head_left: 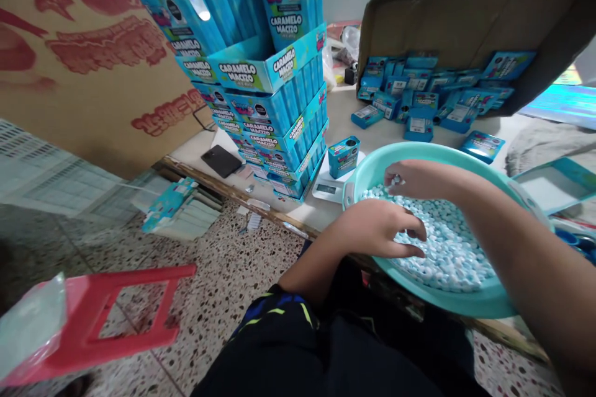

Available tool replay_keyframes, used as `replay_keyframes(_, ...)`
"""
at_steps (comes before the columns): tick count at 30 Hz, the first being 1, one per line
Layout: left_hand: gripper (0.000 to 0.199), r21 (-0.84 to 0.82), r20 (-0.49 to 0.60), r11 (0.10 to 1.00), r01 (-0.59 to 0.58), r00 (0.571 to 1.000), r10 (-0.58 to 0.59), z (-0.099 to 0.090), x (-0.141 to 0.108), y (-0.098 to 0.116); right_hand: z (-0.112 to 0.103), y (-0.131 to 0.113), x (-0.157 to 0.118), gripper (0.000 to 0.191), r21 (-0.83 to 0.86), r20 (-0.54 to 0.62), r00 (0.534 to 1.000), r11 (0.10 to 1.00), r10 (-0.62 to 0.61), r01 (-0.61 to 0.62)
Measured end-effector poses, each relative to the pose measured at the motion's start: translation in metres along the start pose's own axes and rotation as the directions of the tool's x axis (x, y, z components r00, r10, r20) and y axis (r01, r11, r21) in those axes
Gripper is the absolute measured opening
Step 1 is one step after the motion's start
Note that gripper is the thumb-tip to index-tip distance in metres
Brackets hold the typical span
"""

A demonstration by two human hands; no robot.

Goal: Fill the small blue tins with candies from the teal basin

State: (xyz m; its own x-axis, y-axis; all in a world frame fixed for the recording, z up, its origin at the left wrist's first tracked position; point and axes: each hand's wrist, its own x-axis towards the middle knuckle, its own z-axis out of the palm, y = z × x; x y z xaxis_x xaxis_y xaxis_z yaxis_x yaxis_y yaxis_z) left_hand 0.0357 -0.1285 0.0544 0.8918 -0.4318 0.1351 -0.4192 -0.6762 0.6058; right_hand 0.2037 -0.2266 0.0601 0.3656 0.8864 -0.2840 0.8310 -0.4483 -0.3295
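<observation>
A turquoise basin (503,298) holds a heap of small blue-and-white candies (460,260). My left hand (386,226) hovers over the near side of the heap, its fingers apart and nothing visible in them. Toward the far left rim, my right hand (414,178) is closed, with candy showing at its fingertips. Left of the basin, a small blue box (344,157) printed "Caramelo Macizo" stands upright on a white kitchen scale (326,190). The scale's display faces me but is too small to read.
Stacked display trays of blue boxes (279,130) rise left of the scale, beside a dark phone (221,161). Behind the basin, a tipped cardboard carton (447,18) spills small blue boxes (419,99). A red stool (93,316) and flat cardboard pieces (181,211) are at lower left.
</observation>
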Motion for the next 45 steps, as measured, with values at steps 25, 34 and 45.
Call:
replay_keyframes(25, 0.045, 0.19, -0.856, 0.791, 0.581, 0.493, -0.156, -0.055, 0.02, -0.075, -0.032, 0.027, 0.025, 0.052, 0.123, -0.359, 0.9, 0.968, 0.248, -0.218)
replay_keyframes(34, 0.08, -0.158, -0.738, 0.713, 0.683, 0.398, -0.544, -0.056, 0.011, -0.095, -0.033, 0.028, 0.026, 0.048, 0.072, -0.383, 0.895, 0.974, 0.226, -0.215)
replay_keyframes(45, 0.047, 0.359, -0.88, 0.838, 0.411, 0.447, 0.158, -0.082, 0.027, -0.062, -0.032, 0.027, 0.028, 0.045, 0.048, -0.406, 0.888, 0.975, 0.216, -0.215)
